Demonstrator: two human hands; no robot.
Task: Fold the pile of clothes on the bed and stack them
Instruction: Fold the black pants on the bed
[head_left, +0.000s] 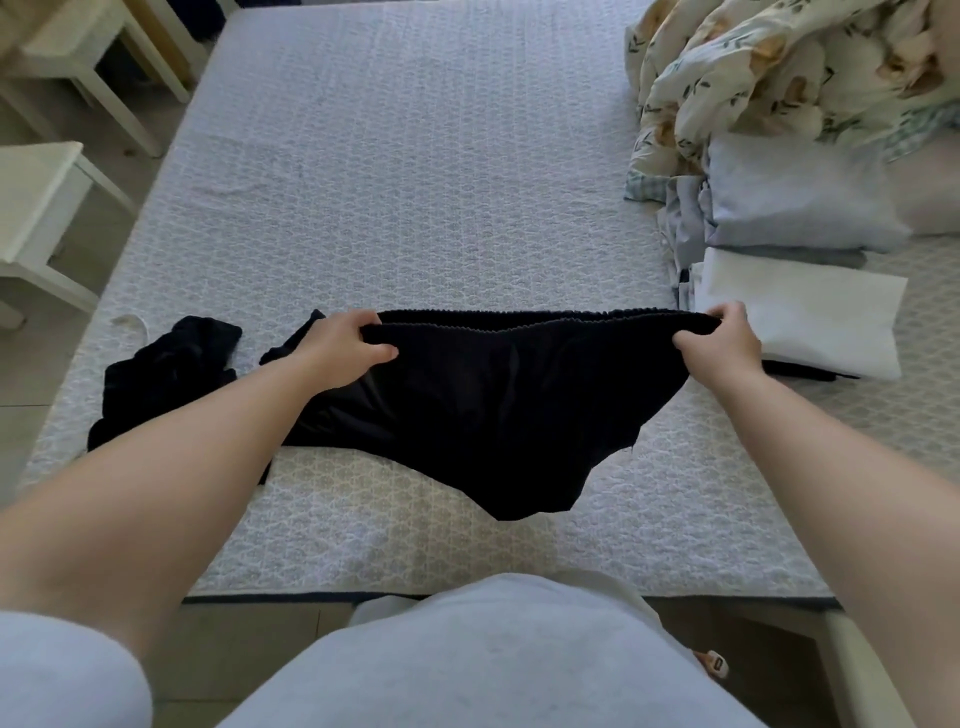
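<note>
A black garment with an elastic waistband hangs stretched between my hands above the bed. My left hand grips the left end of the waistband and my right hand grips the right end. Its lower part droops to the bedcover. More black clothing lies crumpled on the bed to the left, partly behind my left forearm. A folded white piece tops a small stack at the right, with dark cloth showing under it.
A floral duvet is heaped at the far right, with pale blue folded fabric and a pillow below it. White side tables stand left of the bed. The bed's near edge runs just before my body.
</note>
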